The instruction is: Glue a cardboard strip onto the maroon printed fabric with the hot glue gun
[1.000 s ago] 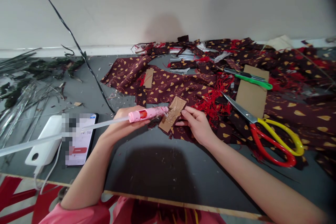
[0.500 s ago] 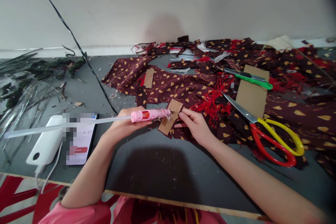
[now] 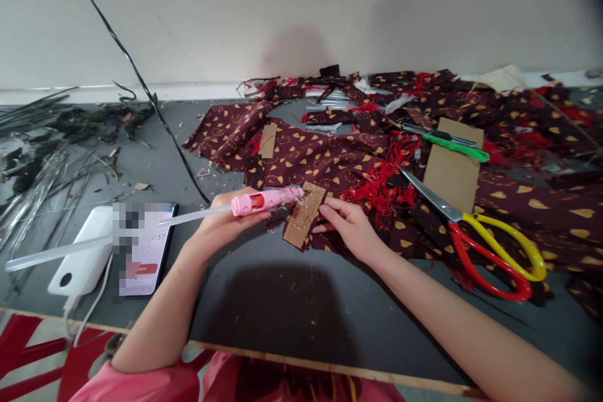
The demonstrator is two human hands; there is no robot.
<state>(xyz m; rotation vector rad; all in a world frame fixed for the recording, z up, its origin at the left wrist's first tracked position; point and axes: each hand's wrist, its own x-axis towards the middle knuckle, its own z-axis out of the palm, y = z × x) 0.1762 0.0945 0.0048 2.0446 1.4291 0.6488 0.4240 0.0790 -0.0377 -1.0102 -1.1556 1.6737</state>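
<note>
My left hand (image 3: 221,226) grips a pink glue gun (image 3: 266,200) with a long clear glue stick (image 3: 103,240) sticking out to the left. Its tip touches the top of a small brown cardboard strip (image 3: 303,218). My right hand (image 3: 351,228) pinches that strip at its right edge, together with a scrap of dark maroon fabric with gold hearts beneath it. Both hands hover low over the grey table (image 3: 282,308).
Red-and-yellow scissors (image 3: 490,239) lie right of my right hand. Green-handled scissors (image 3: 447,141) rest on a cardboard sheet (image 3: 447,169). Maroon fabric (image 3: 306,151) and red threads (image 3: 384,179) cover the back. A phone (image 3: 144,251) and white power bank (image 3: 82,257) lie left; a black cable (image 3: 141,85) crosses.
The glue gun tip has slid along the cardboard strip toward its upper edge. My right hand has turned the strip slightly and drawn it closer. The glue stick has swung a little.
</note>
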